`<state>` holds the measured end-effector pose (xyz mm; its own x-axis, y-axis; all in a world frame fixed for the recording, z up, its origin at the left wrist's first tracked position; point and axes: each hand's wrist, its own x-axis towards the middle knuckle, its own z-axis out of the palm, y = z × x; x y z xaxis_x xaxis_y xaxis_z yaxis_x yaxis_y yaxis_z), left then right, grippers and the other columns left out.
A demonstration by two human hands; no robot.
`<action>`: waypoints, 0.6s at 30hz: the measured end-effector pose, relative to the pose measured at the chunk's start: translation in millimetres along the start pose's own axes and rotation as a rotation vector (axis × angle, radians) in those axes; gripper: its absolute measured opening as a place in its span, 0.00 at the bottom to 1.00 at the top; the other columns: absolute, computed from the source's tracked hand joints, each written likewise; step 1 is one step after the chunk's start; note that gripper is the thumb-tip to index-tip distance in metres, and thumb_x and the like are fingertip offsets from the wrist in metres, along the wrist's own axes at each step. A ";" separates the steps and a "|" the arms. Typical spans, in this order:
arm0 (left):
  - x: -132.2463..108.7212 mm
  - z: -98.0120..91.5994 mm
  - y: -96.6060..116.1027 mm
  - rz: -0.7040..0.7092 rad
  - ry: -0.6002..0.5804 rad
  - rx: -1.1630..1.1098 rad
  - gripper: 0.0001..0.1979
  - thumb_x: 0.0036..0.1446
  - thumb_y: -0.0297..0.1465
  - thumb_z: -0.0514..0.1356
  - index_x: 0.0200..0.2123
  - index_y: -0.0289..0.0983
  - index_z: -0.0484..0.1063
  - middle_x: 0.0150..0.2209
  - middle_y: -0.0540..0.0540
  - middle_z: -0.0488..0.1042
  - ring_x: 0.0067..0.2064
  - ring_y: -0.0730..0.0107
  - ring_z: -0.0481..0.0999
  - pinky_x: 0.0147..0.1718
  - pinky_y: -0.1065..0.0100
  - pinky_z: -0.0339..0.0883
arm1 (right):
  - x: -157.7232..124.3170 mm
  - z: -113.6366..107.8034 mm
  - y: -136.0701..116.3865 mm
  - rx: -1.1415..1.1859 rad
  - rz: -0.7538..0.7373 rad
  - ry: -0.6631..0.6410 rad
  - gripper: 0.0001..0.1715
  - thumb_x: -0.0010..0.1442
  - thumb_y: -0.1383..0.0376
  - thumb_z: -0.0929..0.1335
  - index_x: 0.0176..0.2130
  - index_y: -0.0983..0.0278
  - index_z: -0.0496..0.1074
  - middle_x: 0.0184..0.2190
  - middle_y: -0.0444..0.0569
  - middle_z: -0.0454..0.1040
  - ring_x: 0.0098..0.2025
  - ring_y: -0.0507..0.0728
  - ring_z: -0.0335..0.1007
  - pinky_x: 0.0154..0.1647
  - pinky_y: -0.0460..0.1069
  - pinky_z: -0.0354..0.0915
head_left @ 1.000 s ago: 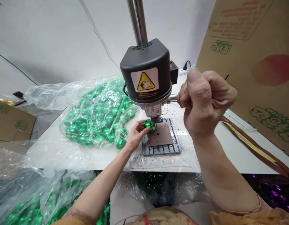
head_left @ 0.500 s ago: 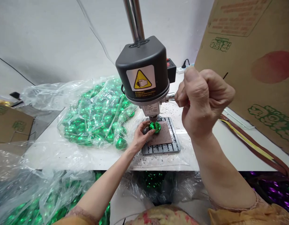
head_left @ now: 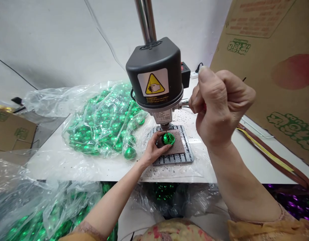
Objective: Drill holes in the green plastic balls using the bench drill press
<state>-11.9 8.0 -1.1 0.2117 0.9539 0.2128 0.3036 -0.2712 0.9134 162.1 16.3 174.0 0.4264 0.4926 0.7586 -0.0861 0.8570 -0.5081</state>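
A small bench drill press [head_left: 154, 73] with a black motor cover and a yellow warning label stands in the middle of the table. Under its chuck, my left hand [head_left: 153, 146] is closed around a shiny green faceted ball [head_left: 169, 138], with thumb and fingers on its left side. The ball rests on a brown board [head_left: 178, 147] over the slotted grey base plate [head_left: 188, 155]. My right hand [head_left: 217, 103] is closed in a fist at the lever on the machine's right side; most of the lever is hidden inside the fist.
A clear plastic bag of green faceted balls [head_left: 104, 120] lies left of the machine. More bagged green balls [head_left: 54, 214] are below the table edge. Dark shavings dot the white table [head_left: 94, 167]. A cardboard box [head_left: 267, 80] and brown straps [head_left: 275, 157] stand at the right.
The green ball has shifted or turned slightly under the drill, with my left fingers reaching further around it. My right hand stays at the lever. The view has shifted slightly.
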 end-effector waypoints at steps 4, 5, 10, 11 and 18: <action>-0.6 0.9 -1.4 -0.015 0.012 -0.005 0.27 0.52 0.40 0.72 0.53 0.41 0.71 0.54 0.41 0.76 0.57 0.55 0.74 0.57 0.56 0.66 | -7.5 -3.4 4.6 0.009 -0.076 0.004 0.25 0.62 0.65 0.69 0.17 0.61 0.58 0.13 0.38 0.56 0.16 0.47 0.49 0.19 0.50 0.47; -0.7 1.1 -2.2 -0.017 0.013 -0.011 0.27 0.52 0.40 0.72 0.53 0.41 0.71 0.55 0.41 0.76 0.57 0.54 0.74 0.57 0.56 0.66 | -10.3 -4.2 6.3 0.009 -0.104 0.001 0.26 0.62 0.64 0.69 0.17 0.62 0.56 0.13 0.38 0.54 0.16 0.46 0.48 0.19 0.50 0.46; -1.0 1.7 -6.8 -0.008 0.013 -0.024 0.27 0.51 0.39 0.72 0.53 0.41 0.71 0.56 0.41 0.75 0.58 0.54 0.74 0.59 0.55 0.64 | -23.1 -5.2 11.4 -0.063 -0.122 0.056 0.31 0.64 0.62 0.67 0.17 0.63 0.49 0.13 0.38 0.48 0.17 0.45 0.45 0.22 0.50 0.47; -0.9 1.7 -7.3 -0.006 0.011 -0.026 0.27 0.51 0.39 0.72 0.53 0.41 0.71 0.56 0.41 0.75 0.58 0.53 0.74 0.59 0.55 0.64 | -24.9 -5.1 11.5 -0.064 -0.117 0.071 0.31 0.64 0.62 0.67 0.17 0.63 0.49 0.13 0.38 0.49 0.17 0.45 0.46 0.22 0.50 0.47; -1.1 2.0 -7.3 0.002 0.003 -0.026 0.27 0.53 0.38 0.72 0.54 0.41 0.70 0.56 0.40 0.75 0.59 0.52 0.73 0.60 0.53 0.63 | -29.9 -6.6 15.9 -0.037 -0.176 0.105 0.30 0.61 0.67 0.67 0.17 0.64 0.46 0.13 0.37 0.48 0.16 0.45 0.45 0.20 0.49 0.42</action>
<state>-12.5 8.6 -8.7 0.2093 0.9538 0.2153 0.2788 -0.2693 0.9218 154.0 14.2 140.6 0.5237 0.3158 0.7912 0.0304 0.9212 -0.3879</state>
